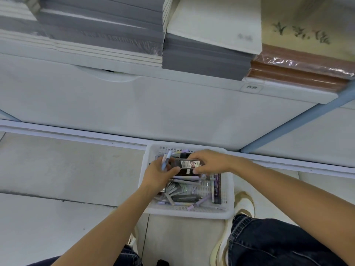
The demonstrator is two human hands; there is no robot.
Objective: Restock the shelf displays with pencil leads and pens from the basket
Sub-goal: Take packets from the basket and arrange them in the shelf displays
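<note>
A white perforated basket [192,213] sits on the pale tiled floor [57,169] just in front of the white base of the shelf unit [134,104], and both hands are over its far end, close together. The left hand [159,174] is curled round a few pastel pens [166,159], whose light-blue and lilac ends stick up past the fingers. The right hand [209,161] pinches a dark pack of pencil leads [189,165] by its right end, thumb below and fingers on top, the white-and-red label facing up. The pack's left end reaches the left thumb, though I cannot tell whether they touch. Below the hands the basket holds a jumble of loose pens [189,182] and more dark packs [182,197], with a lilac pen [201,202] near its near wall. Above, the shelf carries stacks of grey notebooks [107,24] and a wrapped brown stack [299,73], with a small label [251,87] on the shelf edge. A cream shoe [245,201] stands just right of the basket beside dark jeans [278,242].
</note>
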